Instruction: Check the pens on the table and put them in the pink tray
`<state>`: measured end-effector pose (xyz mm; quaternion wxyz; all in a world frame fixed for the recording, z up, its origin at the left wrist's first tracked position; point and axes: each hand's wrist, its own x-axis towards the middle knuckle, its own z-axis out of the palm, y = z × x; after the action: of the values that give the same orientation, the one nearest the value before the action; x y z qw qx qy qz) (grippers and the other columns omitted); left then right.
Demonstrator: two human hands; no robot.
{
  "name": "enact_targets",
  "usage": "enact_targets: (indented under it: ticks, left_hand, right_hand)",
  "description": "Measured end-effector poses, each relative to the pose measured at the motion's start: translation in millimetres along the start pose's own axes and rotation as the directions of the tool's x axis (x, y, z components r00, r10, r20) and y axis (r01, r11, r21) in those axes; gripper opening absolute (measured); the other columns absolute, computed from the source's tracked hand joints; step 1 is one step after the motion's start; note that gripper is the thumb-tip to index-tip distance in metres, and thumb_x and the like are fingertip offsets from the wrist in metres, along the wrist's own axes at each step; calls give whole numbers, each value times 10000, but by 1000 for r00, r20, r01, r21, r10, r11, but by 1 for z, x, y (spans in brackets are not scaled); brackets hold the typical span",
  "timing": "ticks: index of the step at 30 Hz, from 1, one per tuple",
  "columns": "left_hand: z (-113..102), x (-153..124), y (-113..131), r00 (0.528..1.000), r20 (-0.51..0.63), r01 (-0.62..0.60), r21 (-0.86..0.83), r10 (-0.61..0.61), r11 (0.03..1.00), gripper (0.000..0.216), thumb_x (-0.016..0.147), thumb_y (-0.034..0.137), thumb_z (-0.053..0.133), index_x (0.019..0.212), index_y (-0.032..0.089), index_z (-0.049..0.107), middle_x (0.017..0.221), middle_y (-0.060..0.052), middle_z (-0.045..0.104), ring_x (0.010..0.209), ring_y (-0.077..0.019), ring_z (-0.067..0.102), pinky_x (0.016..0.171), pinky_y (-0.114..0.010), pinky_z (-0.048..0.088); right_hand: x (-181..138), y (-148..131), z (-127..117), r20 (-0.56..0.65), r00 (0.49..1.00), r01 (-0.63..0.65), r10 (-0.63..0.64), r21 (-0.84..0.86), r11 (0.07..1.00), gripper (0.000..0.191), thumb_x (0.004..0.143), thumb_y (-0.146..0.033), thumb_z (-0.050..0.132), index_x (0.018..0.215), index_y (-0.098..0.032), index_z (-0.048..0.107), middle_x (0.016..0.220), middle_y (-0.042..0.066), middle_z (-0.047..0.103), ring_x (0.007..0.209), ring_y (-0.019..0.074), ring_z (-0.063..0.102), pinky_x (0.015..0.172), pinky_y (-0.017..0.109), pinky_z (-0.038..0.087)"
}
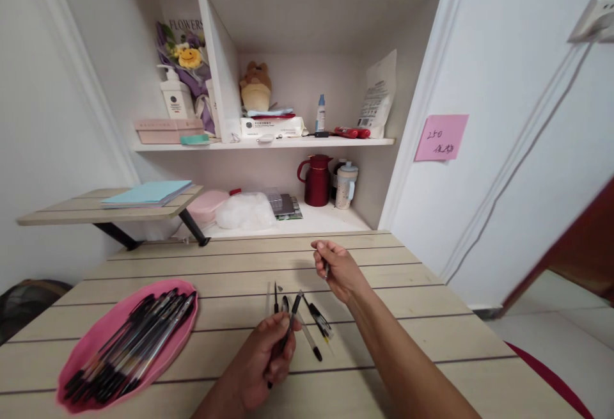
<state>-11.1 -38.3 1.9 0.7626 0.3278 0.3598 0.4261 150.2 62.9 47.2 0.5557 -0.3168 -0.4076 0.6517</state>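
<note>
My left hand is closed around a black-gripped pen, whose tip points up and away from me. To its right and farther forward, my right hand is raised above the table with fingers pinched together. A small dark end shows below those fingers, too little to name. On the table near my left hand lie several loose pen parts, among them a clear barrel with a black end, a black piece with a clear part and a thin dark piece.
A pink oval tray full of pens stands at the left on the slatted wooden table. Behind it, a small raised stand holds blue paper. A red jug and a cup stand in the shelf unit at the back.
</note>
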Motion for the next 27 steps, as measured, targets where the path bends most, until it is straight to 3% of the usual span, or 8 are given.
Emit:
enact_targets:
  ticks: [5,10,16,20,21,22,24,27]
  left_hand:
    - [-1,3,1,996,-59,-67,-33,65,997,254,708,384,580,807,158,524,491,73,443,289,7,212,316,-155,95]
    - [-1,4,2,993,-77,-90,-3,89,996,258,721,394,559,824,159,521,498,73,442,288,3,220,318,-156,109]
    - [0,2,-3,993,-78,-80,144,92,986,274,719,400,548,797,137,545,546,38,488,332,-20,345,317,-149,172]
    - [1,3,-6,985,-143,-66,180,92,981,235,681,356,580,743,130,556,581,25,494,420,-55,451,362,-157,297]
    - [2,4,-7,981,-170,-64,183,96,981,226,663,342,595,731,130,558,567,31,482,430,-62,459,378,-164,324]
    - [2,4,-7,975,-199,-62,187,99,980,222,647,331,609,727,130,560,557,35,474,442,-68,470,399,-173,351]
    - [4,6,-7,960,-258,-54,212,109,976,231,622,323,632,727,130,561,549,32,480,476,-86,504,445,-194,392]
    - [6,10,-8,935,-339,-9,283,109,959,260,591,341,655,704,134,547,528,28,497,475,-101,527,463,-210,406]
  right_hand:
    - [-7,3,1,146,957,-186,249,-348,919,261,564,-317,698,644,-127,537,503,-30,538,350,30,409,300,141,200]
    - [-11,21,15,176,933,-232,313,-371,900,225,568,-296,679,625,-127,544,456,-42,519,332,29,388,300,146,209]
    - [5,2,-3,-104,992,58,-66,-77,995,239,610,-341,638,679,-160,500,641,1,590,379,21,378,314,148,211]
    - [16,-21,-34,-389,850,306,-354,-182,935,230,685,-393,551,750,-191,463,706,9,595,424,39,416,360,162,288]
    - [18,-23,-40,-400,829,272,-391,-323,906,218,732,-409,482,767,-195,462,724,17,599,434,45,430,373,168,306]
    - [18,-22,-45,-341,865,155,-367,-514,844,215,762,-404,428,764,-192,466,723,27,604,437,52,444,380,175,317]
    - [17,-13,-49,-200,968,-80,-155,-823,562,219,771,-368,405,710,-177,494,665,48,617,422,72,471,383,193,331]
    - [12,8,-43,-134,984,-164,114,-935,314,158,622,-237,580,509,-155,507,434,50,565,358,116,486,382,226,346]
